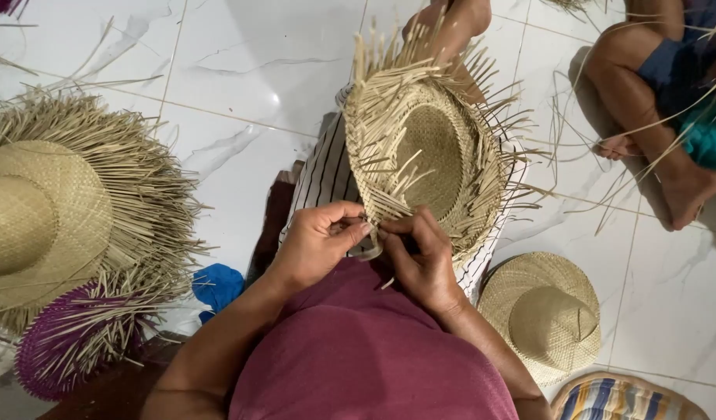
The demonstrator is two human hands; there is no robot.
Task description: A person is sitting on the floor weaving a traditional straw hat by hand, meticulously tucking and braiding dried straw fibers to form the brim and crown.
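Note:
A half-woven straw hat [432,152] rests upside down on my lap, its brim edge bristling with loose straw ends. My left hand [319,241] pinches straw strands at the near rim of the brim. My right hand [420,257] grips the same stretch of rim right beside it, fingers closed on the strands. The two hands touch at the fingertips. The hat's hollow crown faces up toward me.
A stack of fringed straw hats [55,210] with a purple one [70,342] lies at left. A finished small hat [548,315] sits at right, with a striped cushion [618,398] below it. Another person's legs [646,109] are at top right. A blue cloth [216,285] lies on the white tile floor.

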